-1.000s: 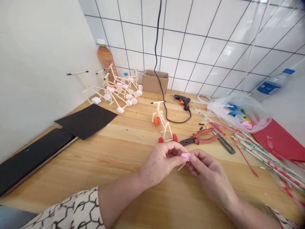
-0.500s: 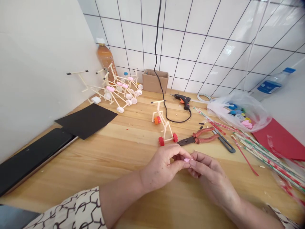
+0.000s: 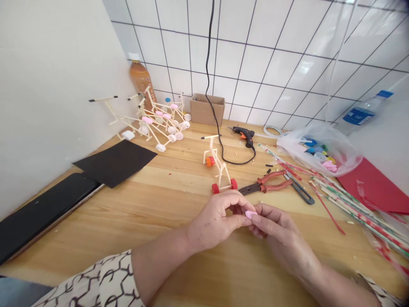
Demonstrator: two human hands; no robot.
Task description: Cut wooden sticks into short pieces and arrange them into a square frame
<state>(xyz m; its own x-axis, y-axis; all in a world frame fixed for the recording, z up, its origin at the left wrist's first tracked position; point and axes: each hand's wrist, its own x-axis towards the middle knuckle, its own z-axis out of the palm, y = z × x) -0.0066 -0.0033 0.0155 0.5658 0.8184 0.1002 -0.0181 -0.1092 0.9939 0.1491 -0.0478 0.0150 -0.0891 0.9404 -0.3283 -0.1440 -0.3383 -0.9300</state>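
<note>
Several wheeled stick frames [image 3: 156, 128] stand finished at upper left, with pink pieces fitted. We log a lone frame [image 3: 220, 170] at centre, red and orange wheels on, no pink visible. Our left hand [image 3: 214, 221] and right hand [image 3: 281, 232] pinch a small pink piece [image 3: 251, 214] between closed fingers, lower centre.

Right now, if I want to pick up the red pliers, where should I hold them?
Grab the red handles of the pliers from the side nearest you. They are the long, coated part, lying flat on the wood and pointing right. The metal jaws point left, close to the little straw car's red wheel, so keep away from that end.
</note>
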